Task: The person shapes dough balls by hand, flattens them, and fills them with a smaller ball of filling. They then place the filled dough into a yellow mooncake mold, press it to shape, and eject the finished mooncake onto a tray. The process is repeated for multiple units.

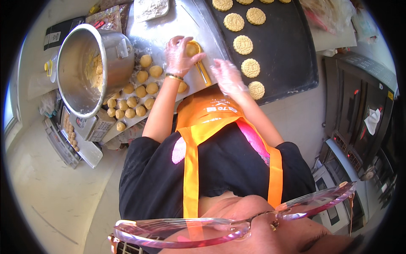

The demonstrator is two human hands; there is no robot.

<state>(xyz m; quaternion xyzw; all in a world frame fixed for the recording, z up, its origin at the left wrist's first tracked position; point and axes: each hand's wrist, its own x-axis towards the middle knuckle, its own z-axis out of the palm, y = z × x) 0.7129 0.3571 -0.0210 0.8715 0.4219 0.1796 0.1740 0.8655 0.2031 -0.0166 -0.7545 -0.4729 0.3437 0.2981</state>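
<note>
My left hand [182, 57], in a clear plastic glove, is at a yellow mooncake mold [203, 73] that lies on the metal table. A round of dough [192, 49] sits in the mold's cavity, with my thumb beside its rim; whether the fingers grip the mold is unclear. My right hand [225, 76], gloved too and slightly blurred, hangs between the mold and a dark baking tray [279, 57], its fingers apart and nothing seen in them. Several pressed, scalloped cakes [250, 68] lie on that tray. Several dough balls [141, 91] are spread left of my left hand.
A large steel pot [117, 60] with dough inside tilts at the left of the table. A white tray of flour [151, 9] stands at the top. Farther left is a lower tray of small brown balls [71, 133]. Dark ovens [352, 104] stand at the right.
</note>
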